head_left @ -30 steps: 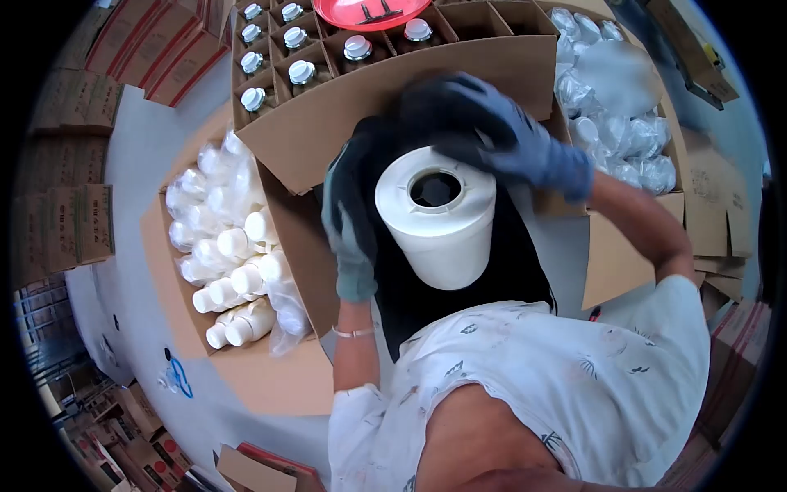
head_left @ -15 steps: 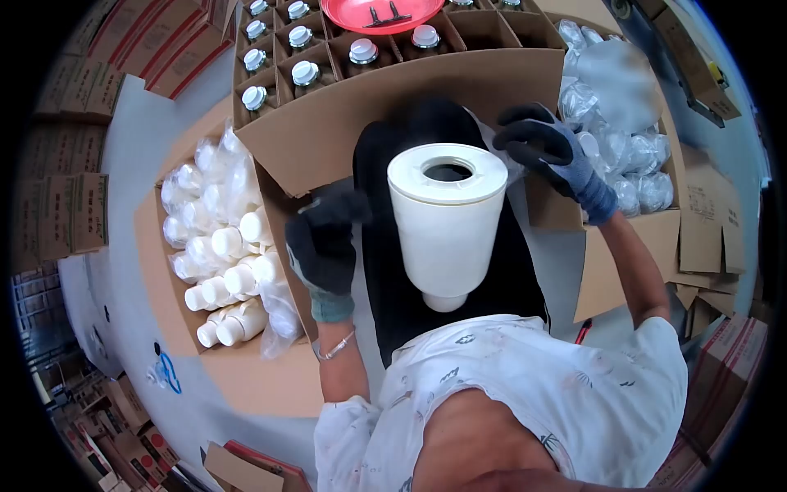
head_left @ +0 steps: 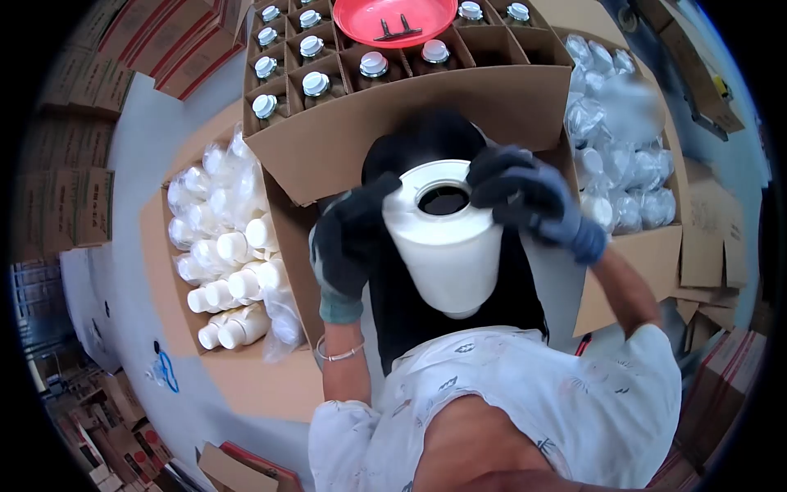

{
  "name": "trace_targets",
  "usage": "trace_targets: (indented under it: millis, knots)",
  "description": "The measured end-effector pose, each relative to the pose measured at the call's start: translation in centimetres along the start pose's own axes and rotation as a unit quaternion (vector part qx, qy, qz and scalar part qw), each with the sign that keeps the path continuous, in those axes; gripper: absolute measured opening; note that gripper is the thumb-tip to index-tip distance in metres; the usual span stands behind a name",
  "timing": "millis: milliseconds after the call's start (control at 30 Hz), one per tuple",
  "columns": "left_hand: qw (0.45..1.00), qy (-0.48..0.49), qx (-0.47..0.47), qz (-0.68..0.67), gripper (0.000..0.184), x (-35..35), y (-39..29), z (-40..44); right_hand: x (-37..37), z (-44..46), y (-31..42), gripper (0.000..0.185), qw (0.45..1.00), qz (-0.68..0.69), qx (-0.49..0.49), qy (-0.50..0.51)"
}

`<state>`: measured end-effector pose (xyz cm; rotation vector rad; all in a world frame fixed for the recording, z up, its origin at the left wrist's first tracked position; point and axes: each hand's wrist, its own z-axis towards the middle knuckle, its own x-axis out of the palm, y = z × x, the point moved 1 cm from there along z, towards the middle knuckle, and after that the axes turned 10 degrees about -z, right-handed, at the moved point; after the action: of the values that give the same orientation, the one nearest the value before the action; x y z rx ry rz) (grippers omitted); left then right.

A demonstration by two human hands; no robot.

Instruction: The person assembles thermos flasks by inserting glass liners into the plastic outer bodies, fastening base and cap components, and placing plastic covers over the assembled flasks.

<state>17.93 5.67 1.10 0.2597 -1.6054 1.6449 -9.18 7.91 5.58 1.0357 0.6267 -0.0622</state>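
A large white plastic canister point(head_left: 451, 266) rests against my dark-trousered lap, with a round dark hole in its flat top. Its narrower lower end is partly hidden. My left hand point(head_left: 352, 234), in a dark-coated grey glove, has its fingertips closed against the left side of the top rim. On the right side, my right hand point(head_left: 529, 197), in a similar glove and slightly blurred, curls its fingers over the rim. The canister is held between both hands, its top leaning towards me.
Ahead stands a divided carton point(head_left: 410, 102) of white-capped bottles, with a red bowl point(head_left: 393, 20) on top holding dark metal pieces point(head_left: 398, 31). An open box of white bottles point(head_left: 238, 287) is at left. Bagged clear plastic items point(head_left: 631, 164) fill a box at right.
Both hands have come inward from beside the canister and now touch its rim. The canister has tilted, so its top opening faces me more. The view has shifted slightly.
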Motion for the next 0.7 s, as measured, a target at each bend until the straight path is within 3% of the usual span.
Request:
trace_targets:
  millis: [67,100,133,200,233,267,333,400,433,533,567,600,667,700]
  knots:
    - [0.986,-0.073,0.018,0.147,0.042,-1.0,2.6,0.6,3.2,0.3,3.7,0.034,0.996,-0.066,-0.047,0.036]
    - [0.898,0.061,0.107,0.422,0.041,-2.7,3.0,0.9,4.8,0.0,4.4,0.024,0.992,-0.118,-0.017,-0.032]
    - [0.9,0.064,0.112,0.417,0.04,-3.9,4.2,0.9,5.0,-0.1,2.7,0.023,0.996,-0.075,-0.007,-0.036]
    - [0.949,0.033,0.001,0.314,0.038,-1.8,2.9,0.9,4.4,-1.1,-1.0,0.022,0.998,0.019,0.022,-0.048]
    - [0.966,0.027,-0.059,0.251,0.038,0.1,1.4,1.4,2.9,-1.5,-2.1,0.023,0.997,-0.046,0.033,-0.056]
    - [0.973,0.041,-0.003,0.225,0.038,-0.4,0.6,0.6,1.0,-1.7,-2.7,0.024,0.993,-0.063,0.059,-0.082]
    - [0.965,-0.027,0.012,0.26,0.042,-1.9,-0.7,-0.9,-1.7,-3.3,-3.3,0.032,0.964,-0.089,0.211,-0.135]
    - [0.948,-0.125,0.023,0.291,0.049,-2.2,0.4,-1.8,-0.6,-2.3,-1.2,0.044,0.994,-0.044,0.046,-0.087]
    - [0.947,-0.093,0.029,0.305,0.053,-1.4,0.9,-2.0,0.9,-1.4,0.2,0.055,0.999,-0.02,-0.019,-0.017]
    - [0.942,0.028,0.027,0.333,0.057,0.8,0.4,-2.1,-0.5,-0.9,-0.2,0.042,0.984,-0.151,-0.073,0.068]
    - [0.939,0.083,0.01,0.333,0.055,1.1,-0.8,-2.2,-1.6,-2.1,-1.7,0.039,0.978,-0.208,0.007,-0.006]
    - [0.959,0.095,0.056,0.26,0.059,0.9,-1.3,-2.4,-2.5,-3.2,-2.4,0.038,0.953,-0.269,0.119,-0.073]
    - [0.972,0.008,0.062,0.226,0.061,1.8,-1.0,-2.0,-1.9,-4.2,-1.3,0.044,0.96,-0.096,0.202,-0.168]
    - [0.984,-0.032,0.053,0.169,0.062,2.8,-0.6,-1.9,-0.1,-3.7,-0.4,0.048,0.983,-0.047,0.111,-0.137]
